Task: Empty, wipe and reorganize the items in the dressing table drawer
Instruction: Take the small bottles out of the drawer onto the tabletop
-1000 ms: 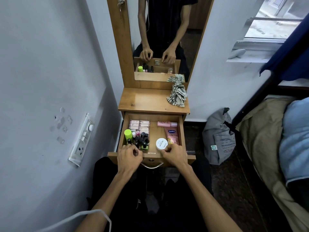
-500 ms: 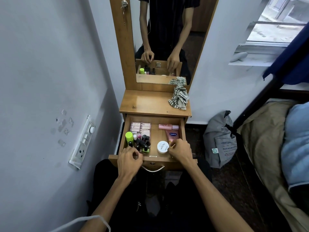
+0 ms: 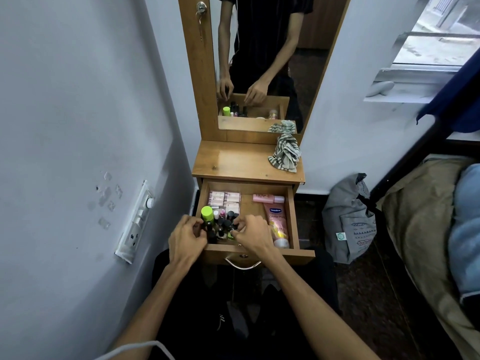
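1. open wooden drawer (image 3: pixel 291 216) under the tabletop, both hands inside at its front left.
2. left hand (image 3: pixel 185 236) and right hand (image 3: pixel 250 233), fingers curled, flank the cluster of small dark-capped bottles (image 3: pixel 224 226); actual grip: cannot tell.
3. pink lotion tube (image 3: pixel 278 224) lies right.

Both forearms are seen bare, no sleeves reaching the wrists. Dark trousers (image 3: pixel 197 320) are worn. No rings or watch are noted on the left hand (image 3: pixel 187 236) or right hand (image 3: pixel 253 233).

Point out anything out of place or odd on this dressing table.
A crumpled striped cloth lies bunched on the tabletop's right rear corner. In the drawer, the Vaseline tube lies flat. Nothing looks spilled or damaged.
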Demonstrator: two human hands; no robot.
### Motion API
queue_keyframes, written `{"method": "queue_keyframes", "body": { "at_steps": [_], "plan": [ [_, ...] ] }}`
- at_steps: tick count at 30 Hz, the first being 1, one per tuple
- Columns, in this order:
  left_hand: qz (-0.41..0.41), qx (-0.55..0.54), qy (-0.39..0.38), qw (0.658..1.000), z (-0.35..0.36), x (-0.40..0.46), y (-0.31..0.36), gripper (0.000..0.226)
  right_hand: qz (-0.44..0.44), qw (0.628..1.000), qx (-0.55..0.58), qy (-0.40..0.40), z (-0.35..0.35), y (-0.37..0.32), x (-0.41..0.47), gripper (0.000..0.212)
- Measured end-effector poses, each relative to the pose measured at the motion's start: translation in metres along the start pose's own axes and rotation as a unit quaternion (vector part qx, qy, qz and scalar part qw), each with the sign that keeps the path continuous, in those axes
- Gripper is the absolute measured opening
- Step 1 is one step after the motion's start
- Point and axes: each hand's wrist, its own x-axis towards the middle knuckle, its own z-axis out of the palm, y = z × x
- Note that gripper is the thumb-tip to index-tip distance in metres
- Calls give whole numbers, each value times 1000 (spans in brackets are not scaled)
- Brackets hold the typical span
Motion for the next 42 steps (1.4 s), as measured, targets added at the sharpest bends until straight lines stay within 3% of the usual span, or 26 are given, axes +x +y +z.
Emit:
{"method": "queue_keyframes", "body": {
  "at_steps": [7,21,35,42],
  "plan": [
    [69,46,-32,996,1,6,10,25,-3,999,-48,1,11,-10,8,26],
    [62,137,-49,987,20,14,26,27,-25,997,-67,-9,9,1,10,25],
    [60,107,-66,990,20,12,37,22,-49,998,-45,-4,-13,9,5,21],
    [77,50,-89,992,-12,21,58,12,-64,997,-22,42,-42,-2,6,6]
  ]
}}
